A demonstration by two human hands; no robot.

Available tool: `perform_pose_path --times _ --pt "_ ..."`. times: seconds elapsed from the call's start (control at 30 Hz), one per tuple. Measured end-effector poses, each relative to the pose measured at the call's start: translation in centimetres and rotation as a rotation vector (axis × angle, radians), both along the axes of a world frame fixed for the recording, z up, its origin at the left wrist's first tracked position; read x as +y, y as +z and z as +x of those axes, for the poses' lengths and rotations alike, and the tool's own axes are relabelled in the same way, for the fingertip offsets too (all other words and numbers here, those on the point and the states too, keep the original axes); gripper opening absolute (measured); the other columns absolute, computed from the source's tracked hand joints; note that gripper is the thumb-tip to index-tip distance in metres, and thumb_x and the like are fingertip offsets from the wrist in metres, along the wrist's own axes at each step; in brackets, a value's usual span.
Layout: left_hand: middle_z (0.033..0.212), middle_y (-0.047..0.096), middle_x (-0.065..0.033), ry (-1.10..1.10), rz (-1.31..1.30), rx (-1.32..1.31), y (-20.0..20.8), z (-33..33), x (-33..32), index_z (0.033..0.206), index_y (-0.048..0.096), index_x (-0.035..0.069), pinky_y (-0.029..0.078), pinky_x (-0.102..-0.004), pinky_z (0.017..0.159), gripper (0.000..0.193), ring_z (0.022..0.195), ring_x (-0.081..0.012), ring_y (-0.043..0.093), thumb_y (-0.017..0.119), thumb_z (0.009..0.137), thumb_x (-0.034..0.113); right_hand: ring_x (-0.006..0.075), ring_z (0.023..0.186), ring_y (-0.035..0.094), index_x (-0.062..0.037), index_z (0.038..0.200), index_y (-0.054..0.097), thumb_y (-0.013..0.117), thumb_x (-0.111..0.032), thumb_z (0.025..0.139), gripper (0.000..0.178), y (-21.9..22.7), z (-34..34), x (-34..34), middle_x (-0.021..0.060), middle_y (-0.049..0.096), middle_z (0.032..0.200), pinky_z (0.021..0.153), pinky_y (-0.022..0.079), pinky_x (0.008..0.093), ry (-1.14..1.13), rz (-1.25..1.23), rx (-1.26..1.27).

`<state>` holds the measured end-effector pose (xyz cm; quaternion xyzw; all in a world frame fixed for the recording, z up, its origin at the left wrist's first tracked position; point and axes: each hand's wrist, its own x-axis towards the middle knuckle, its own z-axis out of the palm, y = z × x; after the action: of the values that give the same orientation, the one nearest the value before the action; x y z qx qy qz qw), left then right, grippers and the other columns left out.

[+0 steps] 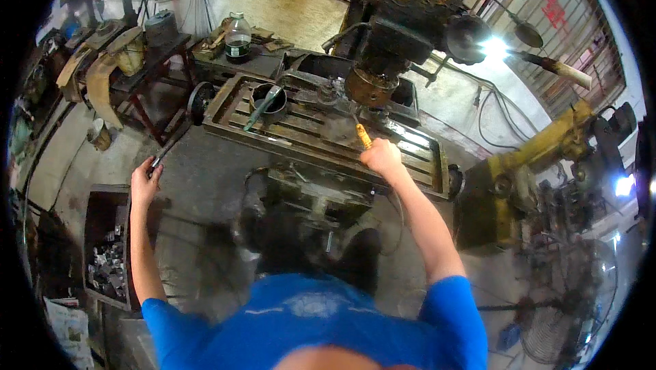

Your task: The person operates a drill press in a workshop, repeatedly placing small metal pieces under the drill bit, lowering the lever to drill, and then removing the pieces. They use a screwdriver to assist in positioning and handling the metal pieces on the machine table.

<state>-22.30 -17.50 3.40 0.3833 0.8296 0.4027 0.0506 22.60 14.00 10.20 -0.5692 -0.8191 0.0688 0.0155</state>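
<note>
My left hand [145, 177] is closed around the grip end of a dark metal lever [175, 142]. The lever slants up toward the handwheel [200, 102] at the left end of the slotted machine table [239, 126]. Over the table's front edge, my right hand [381, 155] is wrapped around a tool with a yellow handle [363, 136]. Its far end points at the work area under the machine's spindle head [371, 86]; the tip is too small to make out. A dark pot [275, 107] stands on the table with a green-handled brush [262, 109] lying across it.
A clear bottle of dark liquid [238, 36] stands behind the table. Below my left forearm lies a box [127, 233] of small metal pieces. A bright work lamp [493, 49] shines at the upper right, with a yellow-green machine [499, 185] beyond the table's right end.
</note>
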Motion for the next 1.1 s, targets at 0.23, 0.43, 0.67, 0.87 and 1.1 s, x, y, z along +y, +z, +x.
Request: perform_pose_path --times 0.23,0.43,0.67,0.87,1.1 --pt "0.083 0.061 -0.0112 -0.273 -0.051 -0.028 1.2 5.2 5.1 0.112 0.054 -0.003 0.044 -0.0272 0.048 0.036 0.059 -0.0122 0.057 0.060 0.081 0.014 0.0363 0.080 0.061 -0.0005 0.076 0.063 0.055 -0.029 0.062 0.033 0.1 2.0 -1.1 0.0227 0.062 0.082 0.073 0.050 0.0411 -0.039 0.053 0.128" --pt "0.087 0.063 -0.0188 -0.517 -0.155 0.110 0.5 9.4 7.4 0.108 0.056 -0.003 0.049 -0.0320 0.062 0.039 0.071 -0.0236 0.063 0.065 0.075 0.015 0.0375 0.076 0.061 0.0037 0.072 0.061 0.056 -0.027 0.060 0.033 -0.2 7.4 -5.0 0.0251 0.061 0.078 0.070 0.048 0.0413 -0.034 -0.129 0.034" --pt "0.087 0.062 -0.0180 -0.789 -0.190 0.027 -1.2 17.3 10.4 0.106 0.059 0.004 0.048 -0.0368 0.066 0.037 0.077 -0.0283 0.062 0.063 0.076 0.023 0.0360 0.071 0.061 -0.0002 0.068 0.061 0.058 -0.025 0.059 0.027 -0.9 5.9 -11.5 0.0225 0.060 0.073 0.066 0.049 0.0434 0.189 -0.282 0.103" --pt "0.076 0.063 -0.0149 -0.762 -0.088 -0.366 -2.4 20.1 10.4 0.103 0.060 0.002 0.048 -0.0363 0.064 0.028 0.065 -0.0263 0.061 0.056 0.079 0.016 0.0343 0.056 0.056 -0.0020 0.062 0.055 0.054 -0.020 0.058 0.019 -4.6 3.3 -17.1 0.0201 0.053 0.058 0.052 0.043 0.0404 0.472 -0.334 0.194" --pt "0.087 0.063 -0.0174 -0.564 -0.142 -0.455 -2.9 14.7 3.7 0.108 0.057 0.003 0.048 -0.0384 0.072 0.036 0.080 -0.0296 0.062 0.059 0.075 0.016 0.0317 0.054 0.057 -0.0007 0.069 0.056 0.051 -0.015 0.060 0.018 -3.2 -1.1 -17.6 0.0173 0.055 0.059 0.053 0.044 0.0357 0.624 -0.638 0.289"
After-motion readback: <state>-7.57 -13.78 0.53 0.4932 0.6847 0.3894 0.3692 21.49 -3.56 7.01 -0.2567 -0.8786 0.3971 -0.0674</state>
